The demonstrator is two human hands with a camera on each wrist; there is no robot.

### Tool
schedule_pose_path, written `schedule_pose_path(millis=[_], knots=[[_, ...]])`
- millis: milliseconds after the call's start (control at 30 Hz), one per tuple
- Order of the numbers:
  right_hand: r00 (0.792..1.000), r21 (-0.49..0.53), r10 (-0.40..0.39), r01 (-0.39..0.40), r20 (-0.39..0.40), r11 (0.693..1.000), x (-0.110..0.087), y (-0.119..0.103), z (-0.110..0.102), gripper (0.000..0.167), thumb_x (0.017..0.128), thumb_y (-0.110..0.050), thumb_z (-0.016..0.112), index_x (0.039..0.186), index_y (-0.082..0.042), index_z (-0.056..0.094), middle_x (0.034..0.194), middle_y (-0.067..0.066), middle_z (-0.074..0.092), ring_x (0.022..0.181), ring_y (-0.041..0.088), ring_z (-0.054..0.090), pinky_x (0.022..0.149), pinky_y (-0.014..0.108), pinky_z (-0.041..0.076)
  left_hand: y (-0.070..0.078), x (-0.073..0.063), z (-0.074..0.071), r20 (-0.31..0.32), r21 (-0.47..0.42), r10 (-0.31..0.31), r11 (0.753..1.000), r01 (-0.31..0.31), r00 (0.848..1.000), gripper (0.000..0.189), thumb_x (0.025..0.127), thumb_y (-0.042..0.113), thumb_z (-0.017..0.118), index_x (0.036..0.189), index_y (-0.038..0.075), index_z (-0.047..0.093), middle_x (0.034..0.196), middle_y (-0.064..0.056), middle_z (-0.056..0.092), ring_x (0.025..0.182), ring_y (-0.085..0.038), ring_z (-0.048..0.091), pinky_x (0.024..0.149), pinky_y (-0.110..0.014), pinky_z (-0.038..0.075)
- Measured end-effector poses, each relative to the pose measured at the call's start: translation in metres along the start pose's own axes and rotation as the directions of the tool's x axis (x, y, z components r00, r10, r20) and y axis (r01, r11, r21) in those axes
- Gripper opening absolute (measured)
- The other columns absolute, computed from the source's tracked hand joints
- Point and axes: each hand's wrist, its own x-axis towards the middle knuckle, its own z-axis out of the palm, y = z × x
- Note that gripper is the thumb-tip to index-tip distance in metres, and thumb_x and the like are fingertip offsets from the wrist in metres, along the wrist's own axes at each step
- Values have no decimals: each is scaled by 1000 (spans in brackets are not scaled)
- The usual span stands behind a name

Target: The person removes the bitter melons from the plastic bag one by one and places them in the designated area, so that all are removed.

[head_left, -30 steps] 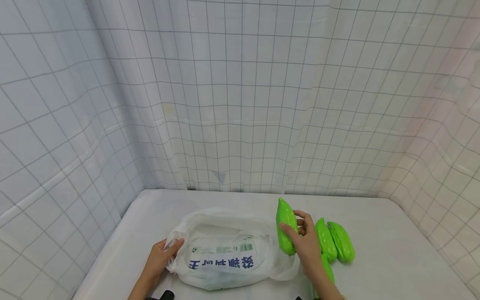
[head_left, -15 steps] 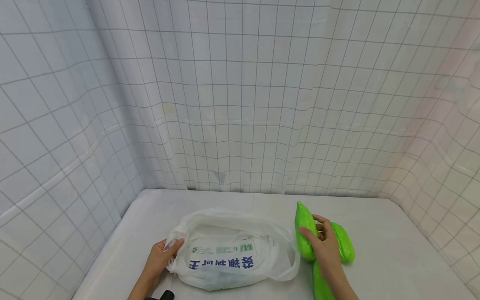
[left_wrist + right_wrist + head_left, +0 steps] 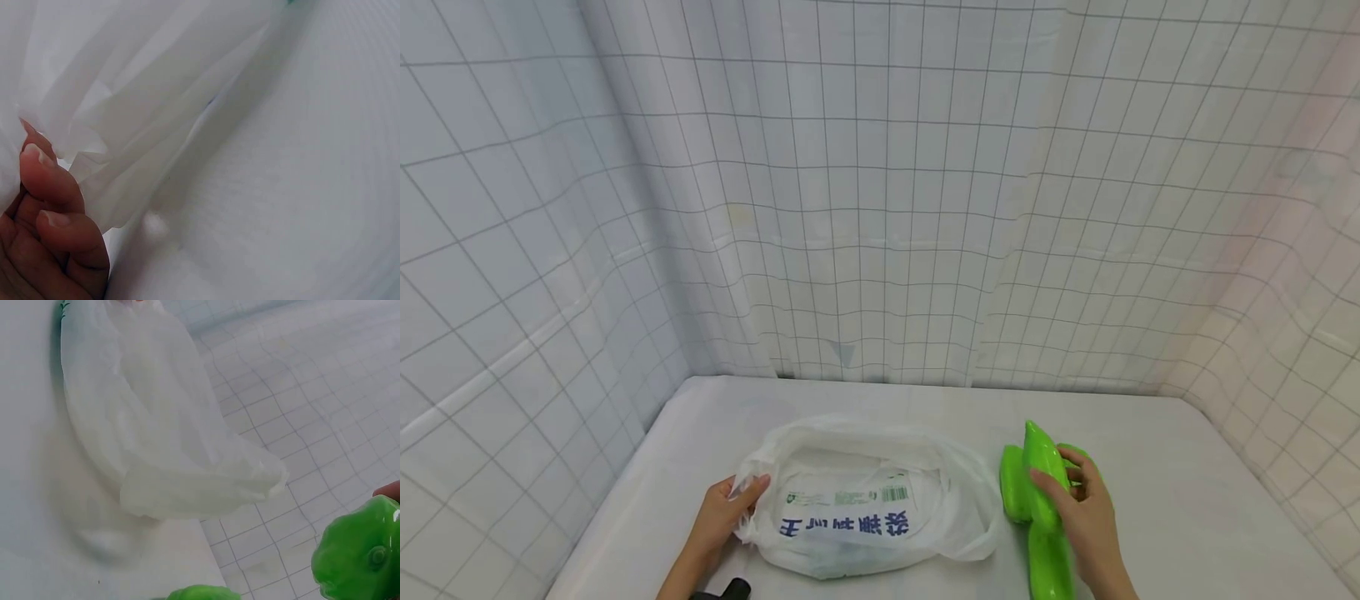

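Observation:
My left hand (image 3: 718, 521) pinches the gathered left rim of a white plastic bag (image 3: 940, 537), whose mouth spreads open on the table. In the left wrist view, curled fingers (image 3: 53, 178) hold the bag's thin folds. My right hand (image 3: 1086, 508) grips a bright green, pointed vegetable (image 3: 1043, 475), bitter-melon-like, right of the bag. The right wrist view shows its lumpy end (image 3: 359, 556); most of that hand is out of frame. Similar green vegetables lie close by, one on the left (image 3: 1013, 485), one nearer me (image 3: 1049, 567), and another mostly hidden behind the hand.
A white table (image 3: 1180, 500) carries everything. Grid-patterned white curtain (image 3: 880, 250) encloses it at the back and both sides. Blue and green print (image 3: 842, 527) shows on the bag. A black device (image 3: 733, 590) sits by the left wrist.
My right hand has moved right, from the bag's right edge to the green vegetables. One now shows left of the hand; I cannot tell whether it was held before. My left hand stays put.

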Motion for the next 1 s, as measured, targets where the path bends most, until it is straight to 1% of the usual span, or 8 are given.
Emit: schedule_pose_path(millis=[400, 600, 633, 700, 767, 833, 933, 1000], knots=[[997, -91, 73, -73, 3, 993, 1, 22, -21, 67, 87, -44, 67, 139, -14, 39, 115, 12, 46, 81, 17, 43, 63, 27, 41, 0, 1, 0, -2, 7, 2, 1000, -2, 1000, 36, 88, 32, 68, 91, -3, 61, 69, -7, 59, 58, -16, 54, 52, -26, 44], [992, -124, 109, -116, -62, 985, 30, 79, -24, 85, 73, -65, 69, 140, -23, 39, 117, 9, 46, 83, 21, 41, 60, 31, 40, -1, 1, 0, -4, 15, -4, 1000, 4, 1000, 36, 88, 32, 68, 90, -3, 61, 68, -6, 59, 58, -16, 54, 52, -26, 44], [991, -125, 116, -124, -73, 984, 33, 85, -24, 87, 70, -67, 69, 140, -24, 40, 117, 8, 46, 83, 21, 41, 58, 30, 40, -1, 1, 0, -6, 15, -5, 1000, 5, 1000, 36, 88, 32, 68, 90, -3, 61, 68, -6, 59, 58, -16, 54, 52, -26, 44], [987, -123, 143, -151, -69, 981, 31, 82, -25, 87, 71, -66, 70, 140, -22, 39, 118, 9, 45, 84, 22, 40, 56, 31, 40, -1, 1, 0, -10, 19, -6, 1000, 6, 1000, 36, 88, 33, 68, 90, -3, 61, 68, -6, 59, 58, -16, 54, 52, -26, 44], [985, -131, 160, -167, -63, 977, 23, 71, -27, 85, 74, -62, 70, 140, -20, 39, 118, 10, 46, 83, 22, 41, 55, 31, 41, -1, 1, 0, -11, 15, -6, 1000, 6, 1000, 36, 88, 33, 69, 89, -2, 61, 68, -6, 58, 58, -16, 54, 52, -26, 44], [986, -154, 161, -167, -53, 974, 14, 58, -30, 81, 78, -58, 69, 140, -15, 38, 116, 13, 47, 81, 22, 41, 53, 31, 41, -1, 1, 0, -8, 10, -6, 1000, 6, 1000, 36, 88, 32, 69, 89, -2, 61, 68, -6, 58, 58, -16, 54, 52, -26, 44], [986, -194, 163, -166, -31, 967, 3, 46, -34, 78, 83, -54, 66, 140, -9, 37, 114, 17, 48, 78, 22, 42, 57, 33, 41, -1, 1, 0, -2, 2, -5, 1000, 5, 1000, 35, 88, 32, 68, 89, -3, 61, 69, -6, 59, 58, -16, 54, 52, -26, 44], [985, -215, 171, -170, -17, 962, -1, 43, -36, 78, 84, -55, 64, 140, -7, 35, 114, 17, 47, 77, 22, 42, 59, 33, 41, -1, 1, 0, -2, 2, -5, 1000, 5, 1000, 35, 88, 32, 68, 90, -2, 61, 69, -7, 59, 58, -16, 54, 52, -26, 44]])
